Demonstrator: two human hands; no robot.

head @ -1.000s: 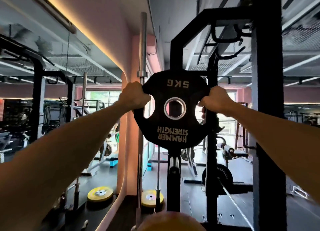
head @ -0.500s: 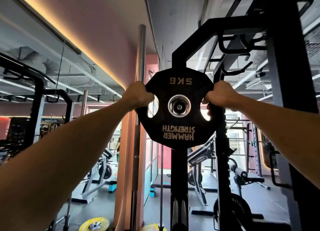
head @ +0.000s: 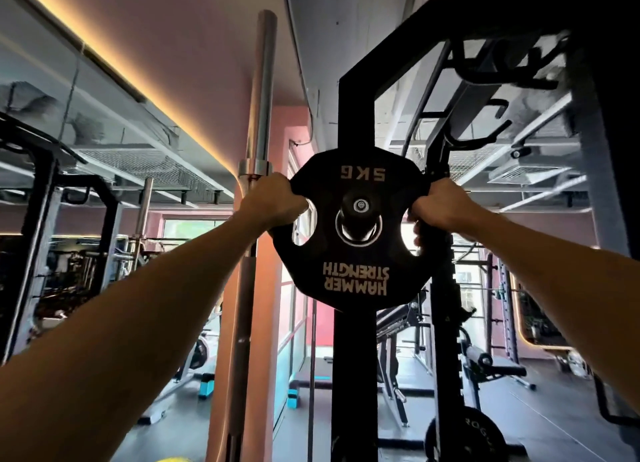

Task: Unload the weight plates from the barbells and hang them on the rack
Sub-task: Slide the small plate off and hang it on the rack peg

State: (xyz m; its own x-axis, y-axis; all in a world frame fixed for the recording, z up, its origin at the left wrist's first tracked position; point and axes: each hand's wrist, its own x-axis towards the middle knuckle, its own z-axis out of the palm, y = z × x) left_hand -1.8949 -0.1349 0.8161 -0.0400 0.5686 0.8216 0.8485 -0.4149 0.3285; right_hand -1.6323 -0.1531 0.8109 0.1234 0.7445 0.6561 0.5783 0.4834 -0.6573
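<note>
A black 5 kg weight plate, its white lettering upside down, is held at arm's length against the black rack upright. My left hand grips the plate's left handle hole. My right hand grips the right handle hole. A storage peg with a silver end cap pokes through the upper part of the plate's centre hole, so the plate sits on the peg.
An upright steel barbell stands just left of the plate, beside my left hand. A second black post runs behind my right hand. A black plate hangs low on the rack. Benches and other racks fill the floor behind.
The plate has moved forward onto the peg, which now sticks out through the centre hole. My view has tilted upward. Both hands keep their grip.
</note>
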